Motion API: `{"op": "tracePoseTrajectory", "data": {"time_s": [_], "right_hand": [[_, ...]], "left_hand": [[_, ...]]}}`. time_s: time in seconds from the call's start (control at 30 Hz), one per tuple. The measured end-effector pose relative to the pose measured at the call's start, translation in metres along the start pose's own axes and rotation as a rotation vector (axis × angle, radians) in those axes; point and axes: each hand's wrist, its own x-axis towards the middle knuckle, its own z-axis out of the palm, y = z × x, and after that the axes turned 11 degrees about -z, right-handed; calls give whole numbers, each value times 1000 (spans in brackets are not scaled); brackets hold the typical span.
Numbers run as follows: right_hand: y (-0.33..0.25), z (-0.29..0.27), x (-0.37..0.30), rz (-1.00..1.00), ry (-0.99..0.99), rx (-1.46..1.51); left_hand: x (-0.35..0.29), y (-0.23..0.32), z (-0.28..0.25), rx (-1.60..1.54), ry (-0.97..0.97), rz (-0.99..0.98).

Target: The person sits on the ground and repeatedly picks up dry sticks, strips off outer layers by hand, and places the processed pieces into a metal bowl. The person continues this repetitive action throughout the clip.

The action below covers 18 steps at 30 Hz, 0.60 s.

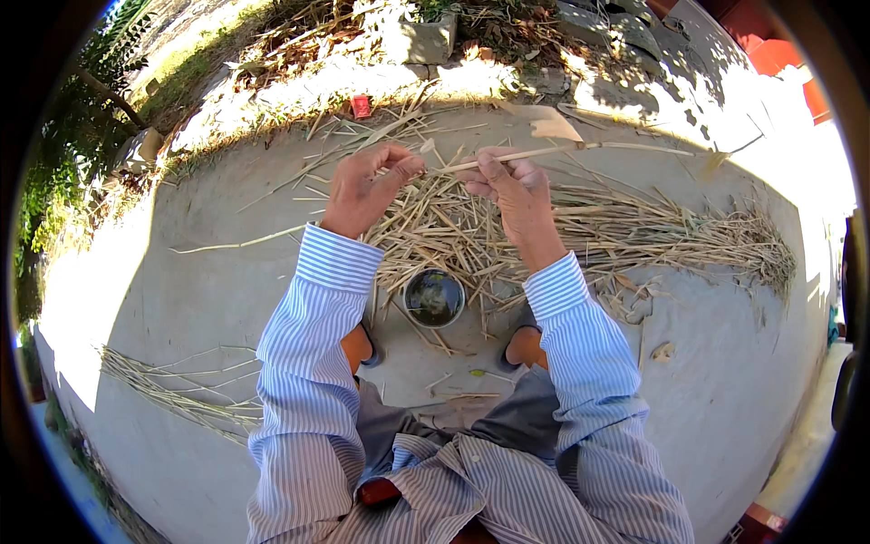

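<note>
My right hand [518, 192] is closed around a long dry stalk [625, 145], its thumb on top. The stalk runs out far to the right, with a dry papery leaf [549, 125] just above it. At the stalk's left end, my left hand [370, 186] has thumb and forefinger pressed together. Whether that hand grips the stalk tip or a small bit is too fine to tell. Beneath both hands lies a heap of short cut stalks [435, 231]. Between my feet, a round metal container [434, 297] holds dark liquid.
To the right lies a large bundle of long dry stalks [671, 238]. A smaller bunch of thin stalks [181, 385] rests at lower left on the concrete floor [227, 290]. Farther off are a red packet [361, 107] and a stone block [421, 38].
</note>
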Motion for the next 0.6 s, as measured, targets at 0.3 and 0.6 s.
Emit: {"op": "tracePoseTrajectory", "data": {"time_s": [0.3, 0.6], "right_hand": [[8, 15, -5, -8, -26, -20], [18, 12, -4, -149, -164, 122]], "left_hand": [[-7, -9, 10, -261, -372, -260], [-1, -40, -12, 230, 4, -104]]}}
